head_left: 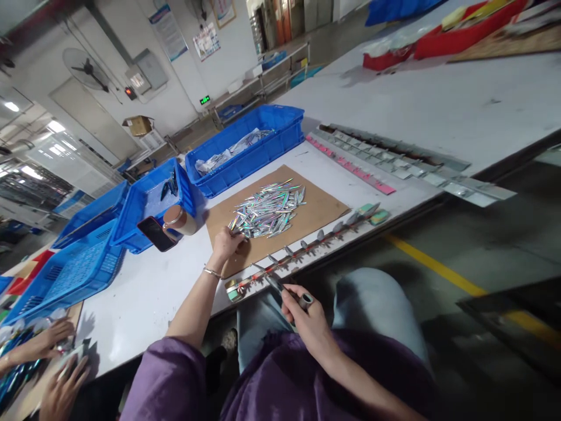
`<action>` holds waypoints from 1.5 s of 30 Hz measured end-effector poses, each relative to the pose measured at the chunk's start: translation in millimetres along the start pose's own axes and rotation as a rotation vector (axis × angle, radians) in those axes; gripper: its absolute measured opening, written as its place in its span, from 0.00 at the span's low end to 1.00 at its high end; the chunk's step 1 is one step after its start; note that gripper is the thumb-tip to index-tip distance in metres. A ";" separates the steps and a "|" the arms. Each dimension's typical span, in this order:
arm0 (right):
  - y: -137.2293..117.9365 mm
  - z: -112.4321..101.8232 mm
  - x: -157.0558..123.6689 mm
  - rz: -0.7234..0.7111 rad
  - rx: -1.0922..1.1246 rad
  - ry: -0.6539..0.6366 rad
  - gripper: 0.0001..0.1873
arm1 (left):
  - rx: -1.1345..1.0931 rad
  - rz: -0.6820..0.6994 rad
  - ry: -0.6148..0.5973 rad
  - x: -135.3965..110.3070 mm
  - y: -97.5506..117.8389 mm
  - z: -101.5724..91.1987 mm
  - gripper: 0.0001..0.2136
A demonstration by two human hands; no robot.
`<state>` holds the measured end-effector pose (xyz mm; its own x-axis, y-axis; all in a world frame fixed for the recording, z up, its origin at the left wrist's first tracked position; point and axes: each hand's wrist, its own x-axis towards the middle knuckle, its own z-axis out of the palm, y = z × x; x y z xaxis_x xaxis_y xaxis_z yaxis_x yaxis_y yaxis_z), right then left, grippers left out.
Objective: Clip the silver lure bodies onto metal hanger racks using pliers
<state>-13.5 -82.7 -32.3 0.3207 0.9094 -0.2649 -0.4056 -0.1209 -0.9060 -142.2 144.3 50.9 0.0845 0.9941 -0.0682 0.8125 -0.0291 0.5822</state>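
- Left hand (227, 242): one, fingers bent and close together, at the near-left edge of the pile; whether a piece is gripped cannot be told.
- Right hand (303, 310): one, fingers closed around a dark tool (275, 284), its tip towards the rail; exact type unclear.
- Silvery pieces (269, 207): many, slender, glossy, heaped on a brown cardboard sheet (322, 202). Risk: two lifted together, the likely cause being their overlap; some may slide off the sheet if the heap is raked.
- Rail (302, 254): one, long, bearing a row of grey leaf-shaped pieces (321, 235), with a green-and-yellow block (234, 291) at its left end. Lies along the near edge of the worktop (144, 295). Risk: tipping over that edge, should the right hand or tool knock it.
- Tool tip: beside the rail's left part. Risk: scratching or dislodging a mounted piece, through a slip or poor aim.
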 end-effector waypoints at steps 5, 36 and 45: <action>-0.3 -10.0 -2.2 -0.076 -0.158 -0.058 0.31 | -0.128 -0.108 -0.181 3.1 1.9 -6.8 0.09; 8.3 -1.2 -22.8 -0.630 -1.116 -0.088 0.16 | -0.329 0.600 -0.316 -96.7 -43.3 -25.8 0.14; 11.6 2.1 -18.9 -0.604 -1.149 -0.105 0.16 | -0.163 0.753 -0.339 -95.2 -40.9 -22.7 0.17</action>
<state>-26.0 -100.5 -37.1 0.1052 0.9596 0.2608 0.7553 0.0935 -0.6487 -196.6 53.2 51.9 0.7607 0.6289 0.1606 0.3785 -0.6308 0.6774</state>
